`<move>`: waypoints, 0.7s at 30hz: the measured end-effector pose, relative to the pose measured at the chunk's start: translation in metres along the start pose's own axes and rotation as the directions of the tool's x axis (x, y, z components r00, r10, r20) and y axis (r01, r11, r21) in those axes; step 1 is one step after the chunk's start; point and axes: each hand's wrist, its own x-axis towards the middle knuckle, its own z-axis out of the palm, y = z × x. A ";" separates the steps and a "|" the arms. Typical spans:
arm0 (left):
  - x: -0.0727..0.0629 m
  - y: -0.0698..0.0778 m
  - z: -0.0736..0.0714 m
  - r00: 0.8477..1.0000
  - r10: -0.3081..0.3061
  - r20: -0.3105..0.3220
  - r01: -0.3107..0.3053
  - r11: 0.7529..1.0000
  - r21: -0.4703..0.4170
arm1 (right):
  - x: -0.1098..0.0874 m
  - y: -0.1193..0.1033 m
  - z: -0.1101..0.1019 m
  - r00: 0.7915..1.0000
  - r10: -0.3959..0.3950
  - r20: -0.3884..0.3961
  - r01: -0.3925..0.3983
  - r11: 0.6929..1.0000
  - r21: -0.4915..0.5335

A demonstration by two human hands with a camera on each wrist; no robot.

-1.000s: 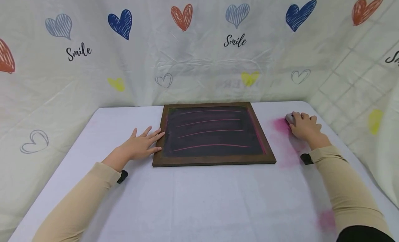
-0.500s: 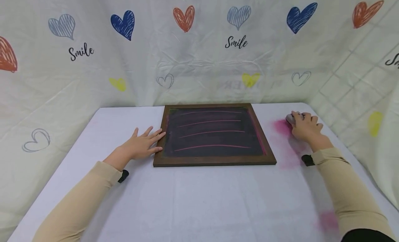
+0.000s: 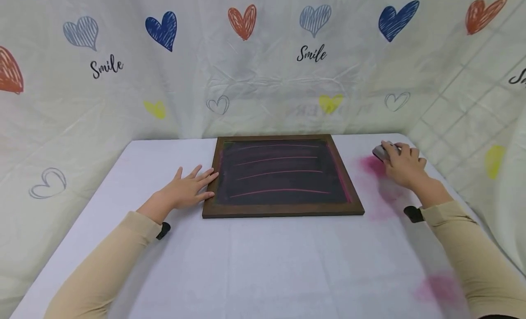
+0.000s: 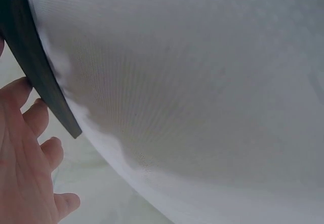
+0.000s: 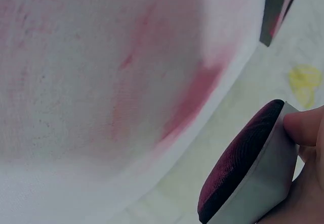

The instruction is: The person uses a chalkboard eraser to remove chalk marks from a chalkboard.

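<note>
A chalkboard [image 3: 283,186] in a brown wooden frame lies on the white table, with several curved pink chalk lines across its dark face. My left hand [image 3: 182,191], fingers spread and straight, rests on the frame's left edge. In the left wrist view, fingertips [image 4: 38,115] touch the dark side of the frame [image 4: 35,57]. To the right of the board, my right hand [image 3: 407,166] grips a grey chalkboard eraser [image 3: 382,153]. The right wrist view shows the eraser's dark, pink-dusted pad [image 5: 240,163] tilted up clear of the tabletop, thumb on its grey body.
Pink chalk dust [image 3: 374,166] stains the white tablecloth [image 3: 267,264] right of the board. Another pink smudge [image 3: 439,287] lies nearer the front right. A white curtain [image 3: 271,58] printed with hearts hangs behind the table and at both sides.
My right hand has lifted the eraser off the stained cloth and tilted it; the wrist has shifted slightly right. The left hand and the chalkboard hold their places.
</note>
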 end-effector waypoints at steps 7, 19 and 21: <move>0.002 0.000 -0.001 1.000 -0.005 0.006 0.004 1.000 0.006 | -0.010 -0.016 -0.008 0.995 -0.105 0.001 0.105 0.995 0.005; 0.001 0.000 -0.002 1.000 0.001 0.002 -0.001 1.000 -0.004 | -0.023 -0.054 0.001 0.951 -0.307 -0.023 0.307 0.952 -0.003; 0.001 0.001 -0.001 1.000 -0.003 0.002 0.003 1.000 -0.007 | -0.026 -0.060 0.005 0.928 -0.370 -0.032 0.370 0.929 -0.009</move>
